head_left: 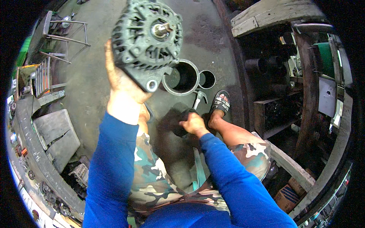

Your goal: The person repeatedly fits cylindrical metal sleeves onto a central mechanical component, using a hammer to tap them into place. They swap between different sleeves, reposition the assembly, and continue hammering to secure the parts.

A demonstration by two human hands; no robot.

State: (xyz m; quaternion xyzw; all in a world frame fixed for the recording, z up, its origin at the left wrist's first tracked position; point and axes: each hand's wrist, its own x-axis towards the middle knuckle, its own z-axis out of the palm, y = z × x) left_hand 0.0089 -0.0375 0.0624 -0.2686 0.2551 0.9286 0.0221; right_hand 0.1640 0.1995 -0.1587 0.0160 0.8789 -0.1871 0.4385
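Note:
My left hand (125,85) holds up a grey metal alternator (146,41) from below and its left side. Its bare shaft points up toward me, and a mounting lug with a hole hangs at the lower edge. Lower down, between my knees, my right hand (194,124) is closed on a dark rounded object (178,128), mostly covered by the fingers. Just beyond that hand shows a claw hammer (199,100), its metal head and neck in view. Whether its handle runs under my hand I cannot tell.
Two open metal cylinders, a wide one (195,88) and a narrower one (212,79), stand on the dark floor beyond the hammer. A metal-framed stool (47,28) and a cracked panel (57,131) are at left. A wooden bench (273,17) with shelving lines the right.

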